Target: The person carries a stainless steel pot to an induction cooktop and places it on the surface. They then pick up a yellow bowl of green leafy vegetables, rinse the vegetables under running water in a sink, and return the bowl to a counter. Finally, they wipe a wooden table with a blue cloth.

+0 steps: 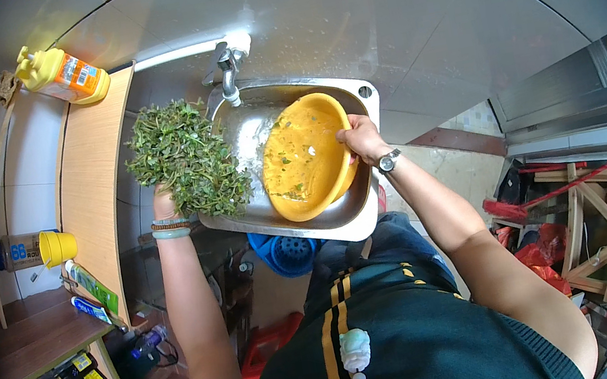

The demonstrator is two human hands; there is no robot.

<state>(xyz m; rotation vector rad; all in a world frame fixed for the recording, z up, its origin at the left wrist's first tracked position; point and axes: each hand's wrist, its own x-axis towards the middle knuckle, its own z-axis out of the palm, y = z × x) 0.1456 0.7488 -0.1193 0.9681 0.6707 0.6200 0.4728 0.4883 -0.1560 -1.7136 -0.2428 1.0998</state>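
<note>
My left hand (164, 203) is under and behind a large heap of leafy green stems (185, 158), held up at the left rim of the sink; its fingers are mostly hidden by the leaves, and whatever the heap rests on cannot be seen. My right hand (360, 137) grips the rim of a yellow plastic basin (307, 158), thumb inside the rim. The basin is tilted within the stainless steel sink (367, 221). A little water and loose leaf bits lie in it. The metal tap (228, 78) stands above the sink's back left part.
A yellow pump bottle (68, 79) stands on a wooden shelf (95, 183) at the left, with a yellow cup (58, 247) and tubes lower down. A blue plastic basket (289, 253) is below the sink's front edge. Wooden frames (598, 235) and red bags stand at the right.
</note>
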